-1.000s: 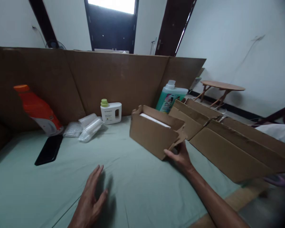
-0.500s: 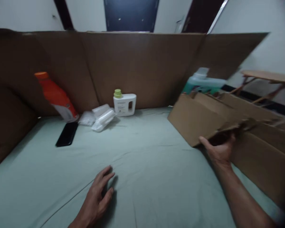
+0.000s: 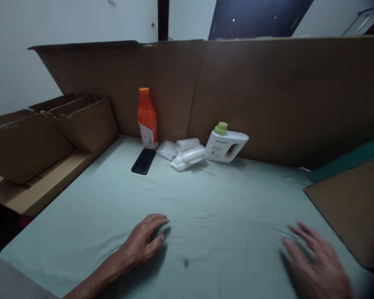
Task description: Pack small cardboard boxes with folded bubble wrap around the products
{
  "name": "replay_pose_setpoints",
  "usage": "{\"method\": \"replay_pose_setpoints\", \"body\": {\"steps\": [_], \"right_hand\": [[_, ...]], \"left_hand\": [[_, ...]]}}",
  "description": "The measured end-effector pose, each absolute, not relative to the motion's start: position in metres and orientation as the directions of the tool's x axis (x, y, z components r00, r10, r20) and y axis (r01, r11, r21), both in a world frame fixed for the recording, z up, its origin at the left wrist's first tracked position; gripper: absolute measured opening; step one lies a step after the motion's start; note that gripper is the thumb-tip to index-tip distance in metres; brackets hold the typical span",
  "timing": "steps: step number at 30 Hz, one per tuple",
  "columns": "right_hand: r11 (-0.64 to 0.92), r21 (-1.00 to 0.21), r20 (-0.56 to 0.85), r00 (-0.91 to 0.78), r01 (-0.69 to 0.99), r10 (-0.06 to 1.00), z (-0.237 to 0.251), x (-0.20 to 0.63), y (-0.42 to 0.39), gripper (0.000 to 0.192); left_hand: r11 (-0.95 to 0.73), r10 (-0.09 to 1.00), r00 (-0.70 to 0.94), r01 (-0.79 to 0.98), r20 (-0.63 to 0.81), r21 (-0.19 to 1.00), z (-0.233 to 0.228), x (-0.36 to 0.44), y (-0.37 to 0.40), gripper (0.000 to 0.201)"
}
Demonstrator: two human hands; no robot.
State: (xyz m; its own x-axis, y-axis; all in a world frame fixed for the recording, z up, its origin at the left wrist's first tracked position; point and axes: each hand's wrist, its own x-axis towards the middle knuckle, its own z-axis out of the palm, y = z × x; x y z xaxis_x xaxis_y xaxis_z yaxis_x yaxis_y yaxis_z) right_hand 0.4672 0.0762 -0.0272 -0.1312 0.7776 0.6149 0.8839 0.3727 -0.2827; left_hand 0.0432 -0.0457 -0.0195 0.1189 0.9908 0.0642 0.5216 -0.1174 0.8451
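Observation:
My left hand (image 3: 146,238) rests low over the pale green cloth (image 3: 224,207), fingers apart and holding nothing. Off to the right, my right hand (image 3: 318,259) is blurred, with its fingers spread and nothing in them. It is beside a cardboard box (image 3: 355,203) at the right edge, apart from it as far as I can see. Farther back stand an orange bottle (image 3: 147,118) with a white lower part and a white jug (image 3: 226,145) with a green cap. Between them lie clear plastic-wrapped packets (image 3: 188,153). A black phone (image 3: 143,161) lies in front of the bottle.
A tall cardboard panel (image 3: 252,95) runs along the back. Open cardboard boxes (image 3: 28,141) stand at the left edge. Something teal (image 3: 358,153), cut off by the frame, sits behind the right-hand box.
My right hand has let go of the cardboard box and come down over the cloth. The view has swung left, bringing the left-hand boxes in. My left hand stays open.

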Motion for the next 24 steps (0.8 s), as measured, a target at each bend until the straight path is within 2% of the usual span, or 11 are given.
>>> {"method": "replay_pose_setpoints", "body": {"steps": [3, 6, 8, 12, 15, 17, 19, 20, 22, 24], "right_hand": [[0.559, -0.200, 0.591, -0.356, 0.805, 0.724, -0.022, 0.388, 0.126, 0.035], [0.646, -0.057, 0.598, -0.492, 0.761, 0.633, -0.008, 0.305, 0.198, 0.047], [0.656, -0.001, 0.579, -0.534, 0.755, 0.616, 0.002, 0.256, 0.243, 0.052], [0.690, 0.010, 0.558, -0.577, 0.723, 0.597, 0.021, 0.201, 0.287, 0.026], [0.734, 0.028, 0.639, -0.577, 0.679, 0.509, 0.026, 0.197, 0.265, 0.025], [0.796, 0.067, 0.660, -0.625, 0.602, 0.417, 0.020, 0.202, 0.228, 0.030], [0.847, 0.070, 0.621, -0.688, 0.527, 0.376, 0.006, 0.208, 0.186, 0.036], [0.860, 0.049, 0.584, -0.713, 0.508, 0.387, -0.003, 0.210, 0.165, 0.042], [0.854, -0.011, 0.507, -0.733, 0.520, 0.453, -0.023, 0.214, 0.132, 0.054], [0.821, -0.060, 0.454, -0.717, 0.568, 0.529, -0.041, 0.217, 0.112, 0.055]], "left_hand": [[-0.131, 0.991, 0.087, 0.496, 0.101, 0.859, -0.024, 0.040, -0.043, 0.044], [-0.157, 0.988, 0.062, 0.456, 0.145, 0.876, -0.023, 0.047, -0.043, 0.046], [-0.163, 0.986, 0.051, 0.433, 0.157, 0.887, -0.019, 0.045, -0.043, 0.048], [-0.169, 0.977, -0.031, 0.485, 0.210, 0.858, -0.003, 0.004, -0.050, 0.043], [-0.097, 0.927, -0.217, 0.648, 0.306, 0.755, 0.023, -0.063, -0.052, 0.038], [-0.016, 0.795, -0.379, 0.767, 0.474, 0.641, 0.050, -0.116, -0.041, 0.042], [0.068, 0.646, -0.471, 0.819, 0.601, 0.569, 0.081, -0.169, -0.017, 0.052], [0.118, 0.582, -0.511, 0.823, 0.633, 0.556, 0.095, -0.193, -0.002, 0.062], [0.187, 0.527, -0.559, 0.811, 0.640, 0.554, 0.118, -0.231, 0.033, 0.078], [0.221, 0.551, -0.590, 0.786, 0.591, 0.578, 0.130, -0.255, 0.065, 0.065]]}}
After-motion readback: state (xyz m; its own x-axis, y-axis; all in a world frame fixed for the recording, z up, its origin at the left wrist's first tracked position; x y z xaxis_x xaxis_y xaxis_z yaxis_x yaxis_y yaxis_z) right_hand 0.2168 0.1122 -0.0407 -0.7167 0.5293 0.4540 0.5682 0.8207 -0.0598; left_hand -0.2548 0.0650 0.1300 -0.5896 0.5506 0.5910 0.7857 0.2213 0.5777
